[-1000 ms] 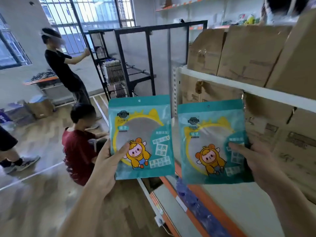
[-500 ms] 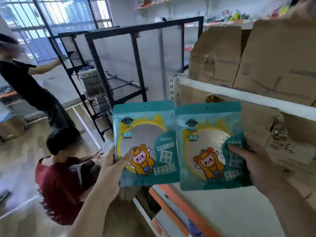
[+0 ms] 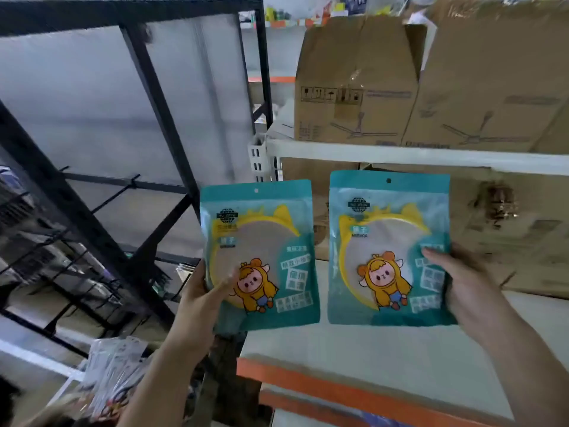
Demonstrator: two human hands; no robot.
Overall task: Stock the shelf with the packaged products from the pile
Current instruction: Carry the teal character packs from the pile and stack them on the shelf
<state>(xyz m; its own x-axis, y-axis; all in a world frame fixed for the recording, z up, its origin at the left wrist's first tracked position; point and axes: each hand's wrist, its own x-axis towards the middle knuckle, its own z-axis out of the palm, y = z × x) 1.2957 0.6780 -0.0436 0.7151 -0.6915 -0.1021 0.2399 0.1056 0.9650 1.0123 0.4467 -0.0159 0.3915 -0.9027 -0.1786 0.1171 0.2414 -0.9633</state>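
I hold two teal packets upright, each showing a yellow-rimmed mirror and a cartoon figure in a yellow hood. My left hand (image 3: 204,298) grips the left packet (image 3: 261,238) by its lower left corner, thumb across the front. My right hand (image 3: 458,285) grips the right packet (image 3: 385,229) by its right edge. The right packet hangs in front of the white shelf board (image 3: 385,355) with an orange front edge; the left packet is at the shelf's left end. A pile of packaged goods (image 3: 114,380) lies low at the left.
Brown cardboard boxes (image 3: 354,81) stand on the upper white shelf (image 3: 415,155), and more boxes (image 3: 523,235) fill the back of the lower level. A black metal rack (image 3: 147,97) with wire hooks stands to the left. A second orange-edged shelf (image 3: 308,405) lies below.
The view has swung right and up, so the people on the left are out of sight. The two packets have moved apart, with the right one closer over the shelf board.
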